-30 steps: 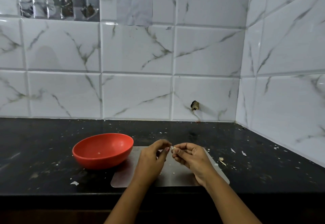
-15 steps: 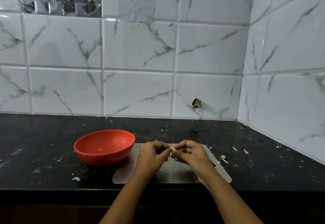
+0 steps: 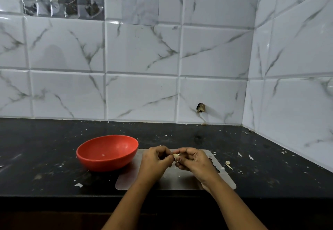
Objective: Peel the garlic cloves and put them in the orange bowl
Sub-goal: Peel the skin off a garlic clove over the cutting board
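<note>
— So, where is the garlic clove [image 3: 175, 156]?

— It is up in the air between the two hands, just over the far side of the gray board [image 3: 180, 183]. It is small and pale.

— Who holds it?

— Both hands do. The right hand [image 3: 196, 163] has its fingers curled in, and its thumb and fingertips pinch the clove. The left hand [image 3: 155, 161] is curled too, and its fingertips nip the clove's other end. The two hands almost touch there.

— Is the skin off yet?

— I cannot tell. The clove is tiny and the fingers hide most of it.

— And the orange bowl [image 3: 100, 164]?

— It sits on the black counter [image 3: 45, 148], just beside the left hand and right by the board's far left corner. One tiny white bit [image 3: 103, 155] lies inside it.

— Is that a clove?

— It is too small to say.

— What else is on the counter?

— Little peel bits [image 3: 228, 164] lie to the right of the board, and white flecks are spread all around. Some specks lie on the board too. Behind it all stands a white tiled wall [image 3: 140, 94] with gray streaks.
</note>
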`<control>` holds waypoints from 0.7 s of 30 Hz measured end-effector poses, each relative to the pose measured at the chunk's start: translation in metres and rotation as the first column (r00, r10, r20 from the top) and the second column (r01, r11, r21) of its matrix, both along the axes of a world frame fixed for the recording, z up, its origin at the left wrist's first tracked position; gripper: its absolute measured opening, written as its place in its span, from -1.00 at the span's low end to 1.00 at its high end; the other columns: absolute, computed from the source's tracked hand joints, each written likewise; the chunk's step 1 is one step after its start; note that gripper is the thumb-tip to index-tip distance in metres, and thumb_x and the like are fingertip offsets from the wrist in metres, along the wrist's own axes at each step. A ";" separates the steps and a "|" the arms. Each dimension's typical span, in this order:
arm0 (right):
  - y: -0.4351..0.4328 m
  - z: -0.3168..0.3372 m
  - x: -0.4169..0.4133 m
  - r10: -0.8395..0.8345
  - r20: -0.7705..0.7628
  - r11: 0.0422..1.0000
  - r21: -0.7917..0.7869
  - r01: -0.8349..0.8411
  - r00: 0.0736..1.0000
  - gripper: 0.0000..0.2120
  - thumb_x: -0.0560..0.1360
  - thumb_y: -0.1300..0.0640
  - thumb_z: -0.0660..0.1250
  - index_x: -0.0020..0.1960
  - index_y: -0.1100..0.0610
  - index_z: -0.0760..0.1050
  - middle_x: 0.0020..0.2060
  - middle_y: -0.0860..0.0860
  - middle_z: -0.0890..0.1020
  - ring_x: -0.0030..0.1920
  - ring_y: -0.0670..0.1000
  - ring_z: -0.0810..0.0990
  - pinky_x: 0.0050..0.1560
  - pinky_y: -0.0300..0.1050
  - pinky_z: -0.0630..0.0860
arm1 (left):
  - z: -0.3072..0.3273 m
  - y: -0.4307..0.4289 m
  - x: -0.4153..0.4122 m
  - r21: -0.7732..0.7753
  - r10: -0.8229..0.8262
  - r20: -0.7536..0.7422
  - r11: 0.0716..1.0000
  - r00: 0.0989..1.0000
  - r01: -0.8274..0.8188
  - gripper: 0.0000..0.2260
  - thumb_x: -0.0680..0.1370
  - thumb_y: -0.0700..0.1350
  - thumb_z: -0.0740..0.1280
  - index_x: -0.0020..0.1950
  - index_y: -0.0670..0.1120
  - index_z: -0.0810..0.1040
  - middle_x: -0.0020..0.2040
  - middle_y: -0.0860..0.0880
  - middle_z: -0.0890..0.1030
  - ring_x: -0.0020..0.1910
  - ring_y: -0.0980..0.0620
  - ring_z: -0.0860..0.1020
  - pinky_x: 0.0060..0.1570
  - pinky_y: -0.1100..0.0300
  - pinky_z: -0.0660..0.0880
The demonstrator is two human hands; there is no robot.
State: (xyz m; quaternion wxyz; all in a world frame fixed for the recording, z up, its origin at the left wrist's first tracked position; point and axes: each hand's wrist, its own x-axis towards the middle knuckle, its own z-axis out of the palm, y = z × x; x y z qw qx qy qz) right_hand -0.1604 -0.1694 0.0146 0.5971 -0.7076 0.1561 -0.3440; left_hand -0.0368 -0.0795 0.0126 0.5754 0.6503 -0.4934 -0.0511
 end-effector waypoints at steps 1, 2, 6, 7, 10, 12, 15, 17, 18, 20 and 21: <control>0.000 0.001 0.000 0.006 0.002 1.000 0.005 -0.006 1.000 -0.86 0.49 0.28 0.38 0.03 0.16 0.64 -0.19 0.11 0.68 -0.22 -0.04 0.64 -0.17 -0.24 0.56 | 0.000 0.000 0.000 0.000 0.003 0.004 1.000 1.000 -0.003 -0.91 0.41 -0.28 0.39 -0.30 -0.15 0.61 -0.42 -0.06 0.62 -0.45 0.12 0.53 -0.40 0.31 0.41; 0.000 0.001 -0.001 0.012 0.002 1.000 0.013 -0.012 1.000 -0.87 0.49 0.29 0.38 0.01 0.16 0.63 -0.20 0.10 0.68 -0.23 -0.03 0.63 -0.18 -0.23 0.57 | 0.000 0.001 0.000 0.000 0.009 0.002 1.000 1.000 -0.009 -0.91 0.41 -0.27 0.38 -0.29 -0.14 0.61 -0.42 -0.06 0.63 -0.44 0.11 0.54 -0.39 0.31 0.42; 0.000 0.003 -0.001 0.025 0.007 0.999 0.033 -0.026 1.000 -0.88 0.50 0.33 0.35 -0.03 0.16 0.59 -0.21 0.07 0.69 -0.23 -0.02 0.64 -0.23 -0.22 0.56 | 0.000 0.000 0.002 0.007 0.021 -0.036 1.000 0.999 -0.021 -0.87 0.41 -0.24 0.37 -0.31 -0.06 0.59 -0.40 -0.04 0.63 -0.34 0.01 0.61 -0.39 0.30 0.42; 0.000 0.003 -0.001 0.024 0.010 0.999 0.032 -0.025 1.000 -0.88 0.51 0.33 0.34 -0.04 0.15 0.59 -0.20 0.07 0.69 -0.23 -0.02 0.65 -0.24 -0.23 0.55 | -0.001 -0.001 0.002 0.007 0.027 -0.041 1.000 0.999 -0.026 -0.86 0.41 -0.24 0.37 -0.32 -0.05 0.58 -0.41 -0.04 0.63 -0.34 0.00 0.61 -0.40 0.30 0.41; 0.000 0.002 -0.001 0.007 0.018 0.999 0.036 -0.008 1.000 -0.89 0.51 0.32 0.34 -0.06 0.14 0.58 -0.18 0.07 0.69 -0.22 -0.02 0.65 -0.24 -0.22 0.55 | -0.002 -0.002 0.003 0.004 0.062 -0.061 0.998 0.996 -0.062 -0.84 0.41 -0.24 0.36 -0.34 -0.03 0.57 -0.42 -0.03 0.62 -0.35 0.01 0.61 -0.41 0.28 0.42; -0.001 0.002 0.000 -0.011 0.028 0.999 0.044 0.009 1.000 -0.89 0.51 0.33 0.34 -0.06 0.15 0.58 -0.17 0.06 0.69 -0.21 -0.04 0.65 -0.23 -0.21 0.56 | -0.003 -0.002 0.003 0.004 0.095 -0.071 0.996 0.993 -0.095 -0.84 0.40 -0.24 0.35 -0.35 -0.03 0.57 -0.43 -0.03 0.62 -0.35 -0.02 0.61 -0.40 0.21 0.45; -0.001 0.001 -0.001 -0.033 0.044 0.998 0.056 0.031 0.998 -0.89 0.50 0.33 0.35 -0.04 0.16 0.59 -0.14 0.06 0.70 -0.20 -0.03 0.65 -0.20 -0.20 0.58 | -0.002 -0.002 0.004 0.007 0.135 -0.072 0.991 0.988 -0.135 -0.86 0.38 -0.24 0.35 -0.36 -0.06 0.58 -0.44 -0.02 0.61 -0.35 -0.04 0.61 -0.35 0.09 0.50; -0.001 0.001 0.000 -0.048 0.050 0.997 0.055 0.045 0.998 -0.89 0.50 0.33 0.35 -0.04 0.18 0.59 -0.14 0.07 0.71 -0.19 -0.02 0.66 -0.17 -0.19 0.59 | -0.003 -0.003 0.004 0.007 0.150 -0.076 0.989 0.986 -0.150 -0.86 0.37 -0.24 0.35 -0.38 -0.06 0.58 -0.46 -0.01 0.61 -0.37 -0.04 0.61 -0.33 0.06 0.51; -0.001 0.002 0.000 -0.055 0.055 0.997 0.055 0.052 0.997 -0.90 0.49 0.32 0.35 -0.04 0.18 0.59 -0.14 0.07 0.71 -0.19 -0.02 0.66 -0.16 -0.19 0.60 | -0.003 -0.003 0.004 0.008 0.158 -0.078 0.987 0.984 -0.158 -0.85 0.37 -0.24 0.36 -0.39 -0.06 0.58 -0.47 0.00 0.60 -0.38 -0.03 0.60 -0.32 0.05 0.52; -0.001 0.002 0.000 -0.066 0.068 0.996 0.058 0.062 0.995 -0.91 0.48 0.32 0.37 -0.04 0.19 0.60 -0.16 0.08 0.71 -0.20 -0.01 0.66 -0.16 -0.20 0.60 | -0.005 -0.003 0.005 0.008 0.157 -0.084 0.988 0.984 -0.157 -0.86 0.37 -0.23 0.36 -0.37 -0.05 0.59 -0.46 0.01 0.61 -0.40 0.01 0.58 -0.33 0.06 0.50; -0.001 0.002 0.000 -0.070 0.078 0.996 0.062 0.065 0.994 -0.91 0.48 0.32 0.37 -0.04 0.19 0.60 -0.17 0.08 0.71 -0.21 -0.02 0.66 -0.16 -0.21 0.61 | -0.005 -0.004 0.005 0.005 0.140 -0.091 0.990 0.986 -0.140 -0.86 0.38 -0.22 0.37 -0.34 -0.02 0.60 -0.44 0.03 0.61 -0.40 0.05 0.57 -0.33 0.09 0.48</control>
